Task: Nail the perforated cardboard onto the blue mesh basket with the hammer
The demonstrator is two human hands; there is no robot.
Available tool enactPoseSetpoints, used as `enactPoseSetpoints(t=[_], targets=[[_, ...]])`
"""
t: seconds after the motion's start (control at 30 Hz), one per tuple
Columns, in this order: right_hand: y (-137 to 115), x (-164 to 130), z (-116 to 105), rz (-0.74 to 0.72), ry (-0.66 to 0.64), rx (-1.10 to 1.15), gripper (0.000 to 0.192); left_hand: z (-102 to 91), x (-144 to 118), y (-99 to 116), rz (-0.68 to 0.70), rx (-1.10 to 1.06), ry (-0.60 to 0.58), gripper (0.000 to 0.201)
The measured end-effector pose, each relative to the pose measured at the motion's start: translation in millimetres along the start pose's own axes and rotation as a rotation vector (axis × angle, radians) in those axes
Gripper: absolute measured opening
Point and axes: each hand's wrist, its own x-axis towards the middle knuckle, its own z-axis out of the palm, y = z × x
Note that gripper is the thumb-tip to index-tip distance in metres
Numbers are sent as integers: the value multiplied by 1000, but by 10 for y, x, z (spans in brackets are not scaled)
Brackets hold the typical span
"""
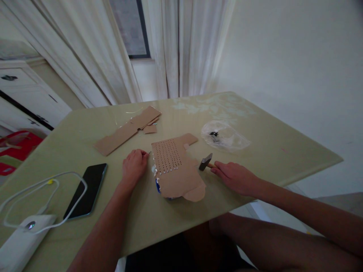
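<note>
A piece of brown cardboard (187, 177) lies in the middle of the table, with rows of small dark dots and a lower row of pale dots. Something blue (158, 185) shows under its left edge. My right hand (234, 176) is closed round the wooden handle of a small hammer (205, 162), whose metal head is just right of the cardboard. To the left of the cardboard, my left hand (135, 165) rests on the table, fingers pinched together. A tiny dark bit shows at its fingertips, too small to name.
A clear plastic bag (227, 136) with small black pieces lies at the back right. Cardboard strips (127, 132) lie at the back left. A phone (87, 190) and a white power bank (28, 241) with a looped cable (70, 173) are at the left.
</note>
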Motion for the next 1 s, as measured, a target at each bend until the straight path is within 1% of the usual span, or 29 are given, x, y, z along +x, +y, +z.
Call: enactPoseSetpoints(t=[0.23,0.33,0.43,0.5,0.57,0.6,0.63,0.7,0.77,0.83,0.9,1.0], targets=[[20,15,27,-12,-2,25,45,-15,27,-18,17,-96,51,28],[11,16,19,-13,-6,20,46,-83,50,-28,13,-163,103,26],[2,17,12,-5,-5,17,47,-186,26,-37,-15,-222,163,31],[1,20,14,-17,-1,23,47,-274,-26,-12,-32,-331,223,36],[4,26,23,-35,7,25,46,-383,-99,71,-23,-553,299,39],[7,31,28,-41,12,25,47,-447,-139,138,-6,-657,314,39],[10,35,34,-47,14,24,47,-514,-178,224,20,-732,308,37],[17,41,43,-51,17,24,49,-648,-247,433,133,-854,254,29],[22,42,47,-56,12,32,49,-747,-298,652,286,-934,150,24],[26,35,46,-55,8,41,48,-781,-332,822,415,-940,55,21],[28,24,40,-54,0,57,48,-744,-359,899,458,-902,14,22],[28,11,24,-58,-14,91,46,-623,-395,838,412,-866,60,22]])
